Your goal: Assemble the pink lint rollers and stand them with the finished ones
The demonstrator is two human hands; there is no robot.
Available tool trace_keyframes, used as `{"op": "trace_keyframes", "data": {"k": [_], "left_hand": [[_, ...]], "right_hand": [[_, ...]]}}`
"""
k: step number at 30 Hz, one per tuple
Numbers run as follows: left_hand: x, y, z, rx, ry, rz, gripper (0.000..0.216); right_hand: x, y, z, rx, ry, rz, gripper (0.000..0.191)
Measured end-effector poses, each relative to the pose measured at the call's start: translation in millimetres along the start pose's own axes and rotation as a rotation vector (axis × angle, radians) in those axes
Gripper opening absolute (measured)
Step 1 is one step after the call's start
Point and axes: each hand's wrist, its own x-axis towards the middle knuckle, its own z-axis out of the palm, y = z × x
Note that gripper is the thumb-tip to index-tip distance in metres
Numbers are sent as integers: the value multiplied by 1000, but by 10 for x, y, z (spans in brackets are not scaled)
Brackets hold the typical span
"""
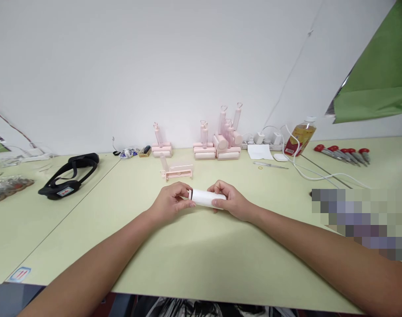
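Observation:
A white lint roller roll (pixel 203 197) lies nearly level between my two hands, just above the table. A pale pink cap and a dark ring show at its left end. My left hand (pixel 170 201) pinches that capped end with thumb and fingers. Wrapped round the right part of the roll is my right hand (pixel 232 200), its thumb in front. Beyond the hands rests a pink lint roller frame (pixel 178 175) with a clear cover and a handle, no white roll visible in it.
Several pink lint rollers (pixel 205 152) stand along the wall, one apart on the left (pixel 162 149). A screwdriver (pixel 270 165), white paper (pixel 259 152), a drink bottle (pixel 300 137), cables and red-capped tools (pixel 342 154) are at right. A black head strap (pixel 71 176) lies left.

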Motion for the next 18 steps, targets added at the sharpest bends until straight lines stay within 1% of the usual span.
{"op": "trace_keyframes", "data": {"k": [8, 13, 15, 18], "left_hand": [[-29, 29, 16, 72, -11, 106, 26], [-26, 32, 35, -5, -4, 89, 28], [-24, 21, 46, -55, -11, 71, 33], [-27, 6, 59, -72, -17, 54, 49]], "right_hand": [[13, 0, -29, -56, -48, 22, 34], [25, 11, -50, 52, -46, 48, 31], [37, 20, -61, 121, -37, 54, 30], [57, 25, -80, 207, -12, 68, 31]]}}
